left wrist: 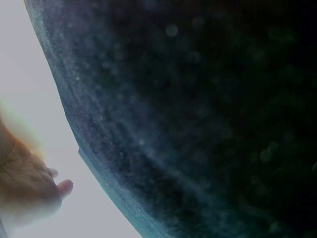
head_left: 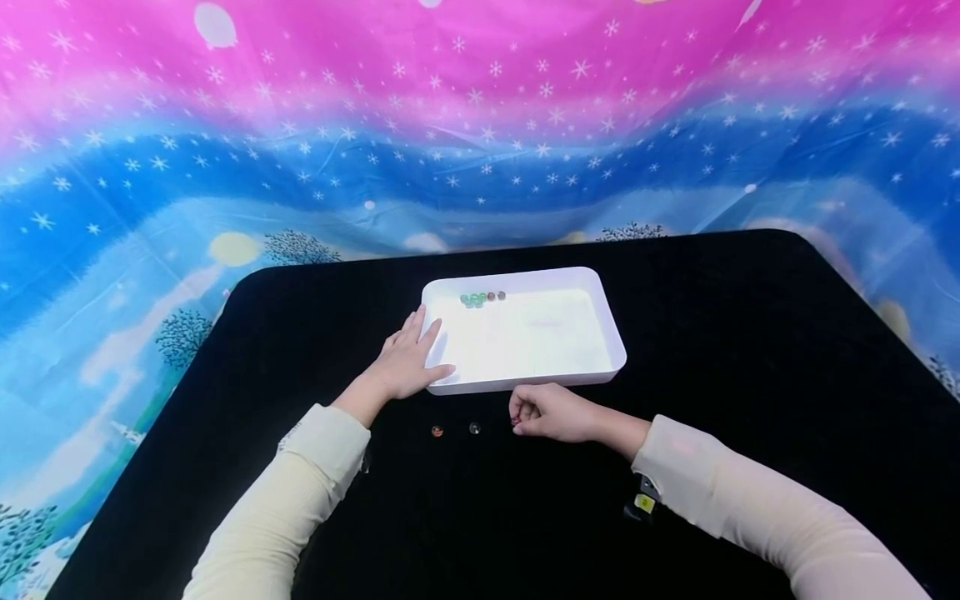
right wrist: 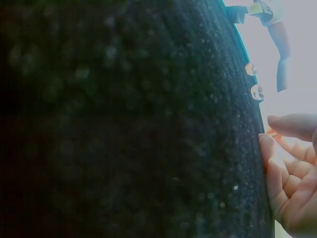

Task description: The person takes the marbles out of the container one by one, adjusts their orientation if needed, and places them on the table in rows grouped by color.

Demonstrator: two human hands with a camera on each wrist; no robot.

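Left to right, places relative to the tray [head_left: 540,346].

Left hand [head_left: 401,364]: at the tray's left end, fingers spread and fairly straight, thumb over the near-left wall. Grips nothing I can see.

Orange marble [head_left: 437,431]: on the black worktop [head_left: 720,350], near side of the tray, outside it. Green marbles [head_left: 473,299]: inside, clustered by the far wall, left of the tray's middle; too small to count safely. Clear marble [head_left: 475,428]: outside, near side, right of the orange one. Two brownish marbles [head_left: 497,296]: inside, just right of the green ones.

Right hand [head_left: 555,412]: just off the tray's near wall, thumb and fingers pinching a small red piece [head_left: 516,422], mostly hidden.

Status, my read: green and brownish are in; orange, clear and red are out.

Orientation: marbles are round, no long axis. Tray's long axis runs left-right, right end angled slightly away from the person.
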